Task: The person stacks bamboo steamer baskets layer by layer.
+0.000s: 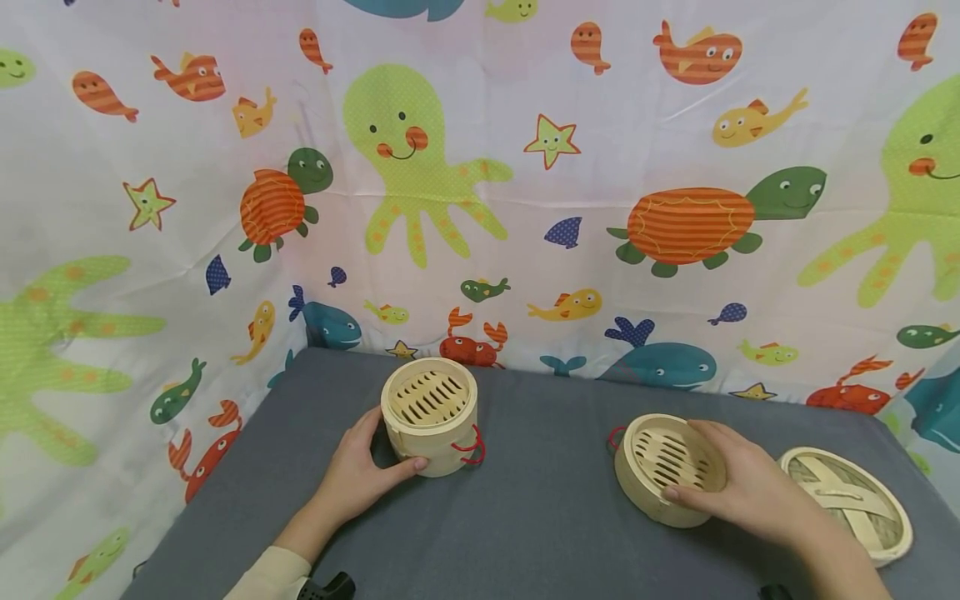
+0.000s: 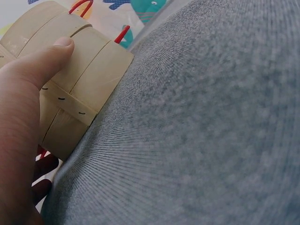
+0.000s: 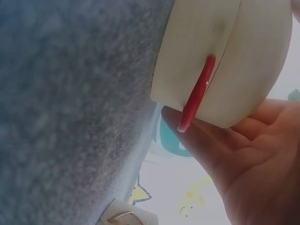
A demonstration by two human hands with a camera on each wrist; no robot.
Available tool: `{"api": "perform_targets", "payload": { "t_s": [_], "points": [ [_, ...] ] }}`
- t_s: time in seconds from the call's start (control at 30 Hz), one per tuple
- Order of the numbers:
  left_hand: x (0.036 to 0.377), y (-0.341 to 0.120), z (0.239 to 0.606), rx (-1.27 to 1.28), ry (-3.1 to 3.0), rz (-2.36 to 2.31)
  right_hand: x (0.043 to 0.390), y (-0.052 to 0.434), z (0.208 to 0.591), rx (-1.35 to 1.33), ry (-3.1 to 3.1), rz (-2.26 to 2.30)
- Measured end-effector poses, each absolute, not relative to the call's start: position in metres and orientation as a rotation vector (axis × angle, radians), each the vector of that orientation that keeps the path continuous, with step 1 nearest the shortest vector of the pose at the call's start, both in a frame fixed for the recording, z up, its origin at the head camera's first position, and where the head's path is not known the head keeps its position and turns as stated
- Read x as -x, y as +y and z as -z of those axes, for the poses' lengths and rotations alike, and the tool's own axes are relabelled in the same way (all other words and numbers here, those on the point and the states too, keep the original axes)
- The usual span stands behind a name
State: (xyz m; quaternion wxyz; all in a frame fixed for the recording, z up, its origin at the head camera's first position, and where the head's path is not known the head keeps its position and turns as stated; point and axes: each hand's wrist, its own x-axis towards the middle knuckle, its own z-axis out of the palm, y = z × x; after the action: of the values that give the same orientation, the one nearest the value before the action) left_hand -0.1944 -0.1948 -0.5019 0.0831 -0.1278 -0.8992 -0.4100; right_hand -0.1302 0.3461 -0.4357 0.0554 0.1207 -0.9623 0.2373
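Sea-creature curtain [image 1: 480, 167] wraps the grey table [image 1: 540, 517]; a woven lid [image 1: 847, 500] lies far right, beside the right hand [image 1: 750, 487] curled round the shallow steamer tray [image 1: 667, 467]. Left hand [image 1: 360, 475] grips the taller bamboo steamer [image 1: 429, 415], red loops [image 1: 471, 448] facing inward

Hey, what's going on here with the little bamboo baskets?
A person is working with two small bamboo steamer baskets on a grey table. The left hand grips the side of the taller basket, which stands upright. The right hand holds the shallower basket, which is tilted toward the camera with its slatted bottom showing. A woven lid lies flat on the table just right of that hand. Both baskets have red loops on their sides.
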Motion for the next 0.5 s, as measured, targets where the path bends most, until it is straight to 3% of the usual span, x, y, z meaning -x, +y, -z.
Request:
{"api": "perform_targets", "payload": {
  "t_s": [0.5],
  "points": [
    [0.195, -0.196, 0.502, 0.388, -2.693, 1.213, 0.136, 0.327, 0.434, -0.337, -2.903, -0.705]
  ]
}}
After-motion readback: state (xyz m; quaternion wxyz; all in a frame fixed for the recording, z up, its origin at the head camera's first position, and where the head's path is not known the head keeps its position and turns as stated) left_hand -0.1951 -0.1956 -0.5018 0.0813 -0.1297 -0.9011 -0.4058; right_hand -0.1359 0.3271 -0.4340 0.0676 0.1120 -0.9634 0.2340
